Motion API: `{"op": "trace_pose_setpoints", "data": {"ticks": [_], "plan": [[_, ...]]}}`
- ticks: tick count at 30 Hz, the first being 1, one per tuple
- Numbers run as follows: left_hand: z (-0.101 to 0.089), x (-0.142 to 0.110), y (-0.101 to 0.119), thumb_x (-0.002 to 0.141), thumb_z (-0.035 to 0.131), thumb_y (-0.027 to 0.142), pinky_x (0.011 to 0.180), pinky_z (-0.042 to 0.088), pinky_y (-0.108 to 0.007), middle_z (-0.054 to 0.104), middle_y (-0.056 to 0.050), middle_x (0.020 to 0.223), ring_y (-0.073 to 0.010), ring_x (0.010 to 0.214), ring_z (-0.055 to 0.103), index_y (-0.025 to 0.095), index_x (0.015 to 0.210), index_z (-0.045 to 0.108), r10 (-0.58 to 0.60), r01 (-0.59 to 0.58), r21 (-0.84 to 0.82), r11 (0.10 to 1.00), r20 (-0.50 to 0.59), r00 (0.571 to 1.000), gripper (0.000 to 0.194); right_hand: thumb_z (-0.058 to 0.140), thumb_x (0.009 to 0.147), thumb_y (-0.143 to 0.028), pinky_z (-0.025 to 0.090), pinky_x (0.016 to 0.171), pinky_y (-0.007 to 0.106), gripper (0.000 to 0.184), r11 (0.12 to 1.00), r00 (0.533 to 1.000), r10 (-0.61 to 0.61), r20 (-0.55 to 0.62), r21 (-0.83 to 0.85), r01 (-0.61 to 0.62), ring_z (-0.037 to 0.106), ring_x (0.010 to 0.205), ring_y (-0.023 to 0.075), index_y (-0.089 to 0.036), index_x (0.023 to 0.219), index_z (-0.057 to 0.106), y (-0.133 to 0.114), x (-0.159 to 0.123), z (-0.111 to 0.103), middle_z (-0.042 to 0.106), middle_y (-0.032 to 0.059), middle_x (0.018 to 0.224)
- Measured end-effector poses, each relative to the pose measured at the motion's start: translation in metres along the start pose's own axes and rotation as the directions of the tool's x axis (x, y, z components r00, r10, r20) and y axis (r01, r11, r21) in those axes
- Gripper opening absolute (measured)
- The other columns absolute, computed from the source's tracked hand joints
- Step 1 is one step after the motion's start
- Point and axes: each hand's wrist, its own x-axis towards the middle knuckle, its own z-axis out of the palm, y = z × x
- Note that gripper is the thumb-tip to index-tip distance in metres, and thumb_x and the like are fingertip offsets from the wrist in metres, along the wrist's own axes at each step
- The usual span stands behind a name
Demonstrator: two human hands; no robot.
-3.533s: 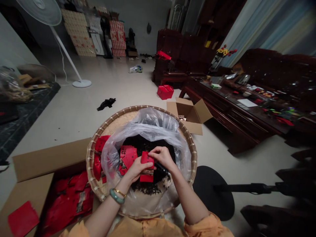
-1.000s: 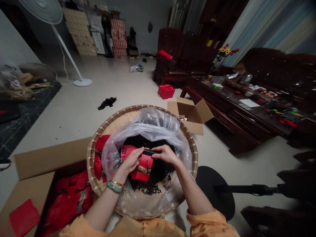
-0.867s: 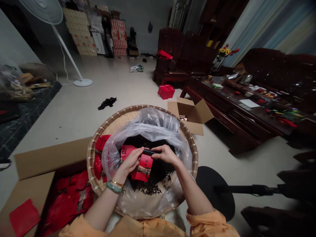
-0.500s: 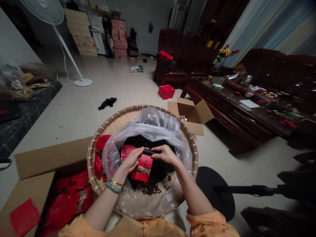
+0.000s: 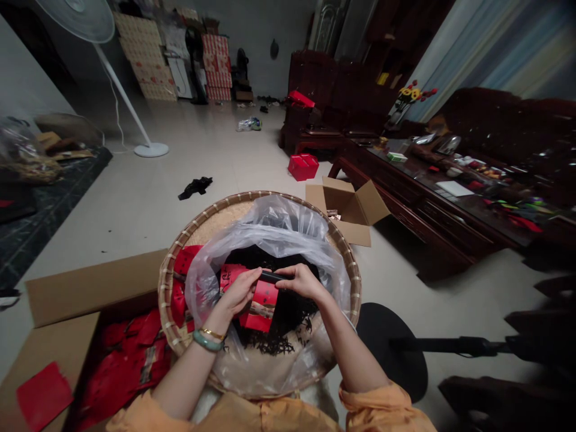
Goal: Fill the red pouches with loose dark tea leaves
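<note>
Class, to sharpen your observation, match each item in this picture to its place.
Items:
1. red packet
2. dark leaves
3. green bangle
4. standing fan

Places:
A. inside the clear plastic bag
B. around the wrist of the left hand
C. far beyond the round tray
D. between the left hand and right hand

Pairs: 1-D, 2-A, 3-B, 4-C.

A pale floor (image 5: 135,204) runs back to a grey wall (image 5: 265,30); a white standing fan (image 5: 121,95) stands at the left; printed cartons (image 5: 216,60) are stacked against the wall; dark wooden armchairs (image 5: 319,84), a sofa (image 5: 504,120) and a long low table (image 5: 418,210) line the right, beside striped curtains (image 5: 468,48); the light is dim.
</note>
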Motion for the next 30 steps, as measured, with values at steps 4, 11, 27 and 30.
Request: {"op": "trace_pose_setpoints", "data": {"ticks": [4,11,27,30], "plan": [[-0.002,0.000,-0.002,0.072,0.069,0.039,0.062,0.050,-0.022,0.069,-0.003,0.071,-0.0141,0.065,0.065,0.012,0.093,0.067,-0.003,0.003,-0.013,1.000,0.022,1.000,0.034,0.070,0.065,-0.036,0.048,0.077,0.033,0.038,1.000,1.000,-0.002,0.000,0.009,0.002,0.064,0.087,0.0253,-0.024,0.101,0.071,0.002,0.000,0.001,0.073,-0.0017,0.091],[-0.006,0.002,-0.005,0.073,0.068,0.036,0.063,0.051,-0.023,0.070,-0.006,0.078,-0.0170,0.071,0.066,0.011,0.094,0.066,-0.007,0.008,-0.032,0.999,0.021,1.000,0.032,0.070,0.066,-0.035,0.048,0.080,0.033,0.036,1.000,1.000,-0.008,0.001,-0.003,0.008,0.064,0.090,0.0265,-0.024,0.100,0.071,0.001,0.000,0.002,0.073,-0.0012,0.092],[-0.012,0.007,-0.010,0.071,0.069,0.026,0.062,0.050,-0.019,0.070,-0.005,0.078,-0.0139,0.072,0.065,0.013,0.082,0.067,0.010,-0.013,-0.121,0.993,-0.021,1.000,0.017,0.068,0.073,-0.031,0.047,0.075,0.029,0.032,0.963,0.991,-0.101,-0.092,-0.259,0.074,0.067,0.087,0.0242,-0.029,0.104,0.068,-0.006,-0.005,0.011,0.071,0.0001,0.100],[-0.012,0.007,-0.010,0.070,0.070,0.024,0.065,0.051,-0.019,0.070,-0.005,0.080,-0.0139,0.075,0.065,0.013,0.082,0.067,0.027,-0.030,-0.129,0.991,-0.024,0.999,0.016,0.068,0.072,-0.030,0.047,0.076,0.030,0.032,0.959,0.988,-0.115,-0.102,-0.269,0.084,0.067,0.087,0.0242,-0.029,0.104,0.068,-0.007,-0.005,0.011,0.071,0.0008,0.100]]}}
